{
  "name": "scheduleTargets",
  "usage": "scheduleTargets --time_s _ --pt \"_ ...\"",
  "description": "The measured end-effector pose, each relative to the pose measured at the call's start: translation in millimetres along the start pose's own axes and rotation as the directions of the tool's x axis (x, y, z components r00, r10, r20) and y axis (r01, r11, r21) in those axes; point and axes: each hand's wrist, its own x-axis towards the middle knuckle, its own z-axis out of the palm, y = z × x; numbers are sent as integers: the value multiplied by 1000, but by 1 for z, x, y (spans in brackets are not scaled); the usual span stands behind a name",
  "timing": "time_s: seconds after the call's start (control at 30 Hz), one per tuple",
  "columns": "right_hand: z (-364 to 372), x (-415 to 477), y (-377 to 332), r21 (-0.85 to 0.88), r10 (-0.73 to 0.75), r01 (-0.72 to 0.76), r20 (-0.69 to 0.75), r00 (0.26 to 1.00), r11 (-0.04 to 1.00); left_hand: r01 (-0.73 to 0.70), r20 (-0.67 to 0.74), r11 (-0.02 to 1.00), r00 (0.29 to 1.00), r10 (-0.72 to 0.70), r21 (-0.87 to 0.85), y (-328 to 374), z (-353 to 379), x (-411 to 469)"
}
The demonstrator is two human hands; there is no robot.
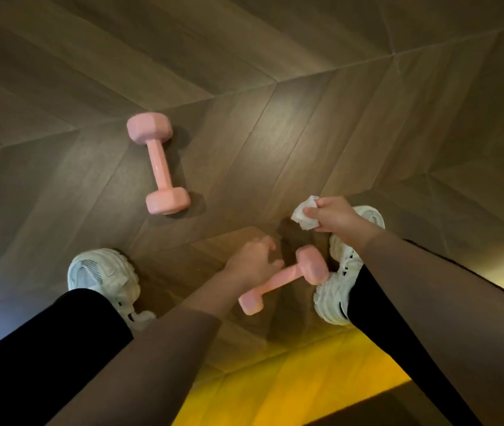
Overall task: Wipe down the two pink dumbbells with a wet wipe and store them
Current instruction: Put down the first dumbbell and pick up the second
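You stand on a dark wood floor [306, 124] laid in a chevron pattern, with light pooling on the boards ahead of your feet. A yellow patch [275, 382] glows across the floor beneath you, and a bluish tint shows at the left edge.

The far dumbbell [158, 164] lies flat on the boards ahead of your left shoe [103, 278], well apart from both hands, with bare floor all round it. The near dumbbell [281, 279] sits tilted between your feet, one head just against your right shoe [347, 272]. You cannot tell whether it rests on the floor or hangs above it.

Your left hand [250, 262] is blurred, its fingers spread wide just beside the near dumbbell's handle and not wrapped round it. Whether they touch it is unclear. Your right hand [336, 218] is raised above the right shoe, pinching a crumpled white wipe [304, 215] between thumb and fingers.

Beyond the far dumbbell the floor runs open to the frame's top.
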Motion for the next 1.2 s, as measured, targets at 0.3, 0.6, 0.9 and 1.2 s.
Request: scheduleTargets --time_s 0.3,0.6,0.9,1.2 --pt "5 27 15 35 16 -15 -5 1000 999 -23 312 999 950 35 -43 0 41 31" --pt "13 28 4 73 -14 16 -18 1000 997 77 315 994 948 -50 -74 -1 40 25" --pt "-29 -57 -90 140 -285 296 -89 954 945 -61 -68 998 996 60 -14 34 -99 -49" --pt "-62 -238 -148 462 -534 504 -74 842 730 -90 -491 995 866 96 36 127 -205 -215"
